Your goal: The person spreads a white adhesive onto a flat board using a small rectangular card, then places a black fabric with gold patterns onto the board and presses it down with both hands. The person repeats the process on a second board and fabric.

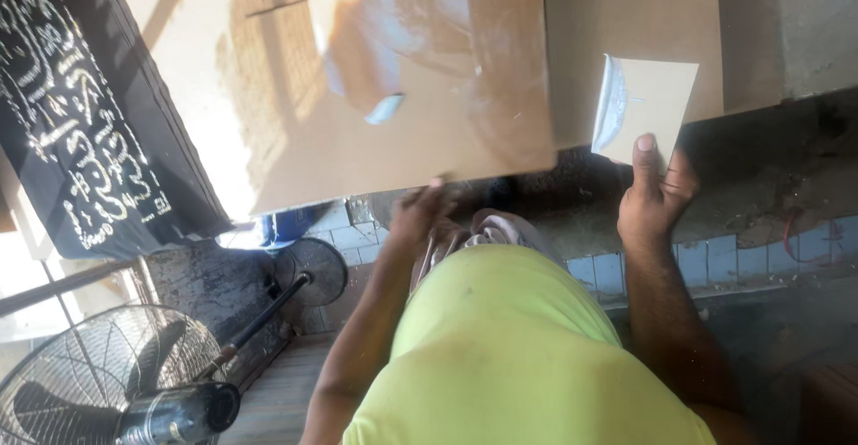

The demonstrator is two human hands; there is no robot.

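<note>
Head view: a large brown board (393, 79) lies across the upper frame, its surface glossy with pale smears. The left hand (420, 213) is at the board's near edge, blurred; whether it grips the edge cannot be told. The right hand (657, 197), to the right of the board's near corner, pinches a small tan offcut (648, 105) between thumb and fingers, and the piece overlaps the board's right part.

Risk, as judged: the offcut is held by one corner only and could slip; the board could tip if the near edge is unsupported.

Below the board, a floor of blue tiles (715, 262) and rough concrete. Left of the board stand a pedestal fan (107, 382) and a black cloth (80, 123) with pale script.
</note>
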